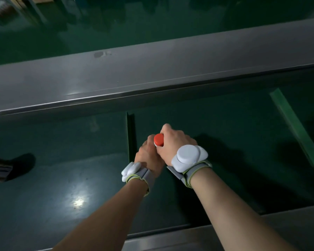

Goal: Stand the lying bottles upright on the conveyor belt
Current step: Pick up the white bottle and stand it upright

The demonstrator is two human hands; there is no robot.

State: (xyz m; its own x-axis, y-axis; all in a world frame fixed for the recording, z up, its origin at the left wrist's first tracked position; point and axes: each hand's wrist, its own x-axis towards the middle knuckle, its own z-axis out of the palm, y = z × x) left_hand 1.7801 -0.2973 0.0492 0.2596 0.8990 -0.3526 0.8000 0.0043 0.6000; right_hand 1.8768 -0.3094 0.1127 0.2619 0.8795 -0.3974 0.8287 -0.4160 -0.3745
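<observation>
A bottle with a red cap (158, 140) stands roughly upright over the dark green conveyor belt (62, 160); only its cap shows, the body is hidden by my hands. My left hand (147, 156) is wrapped around it from the left and my right hand (174, 142) from the right, both closed on it. Each wrist carries a white sensor on a grey strap. At the left edge lies a dark object (0, 169), possibly a lying bottle; I cannot tell.
A grey metal side rail (152, 75) runs across behind the belt, and another rail (279, 230) lies at the near edge. Raised green cleats cross the belt: one (130, 134) beside my hands, another (295, 127) at the right.
</observation>
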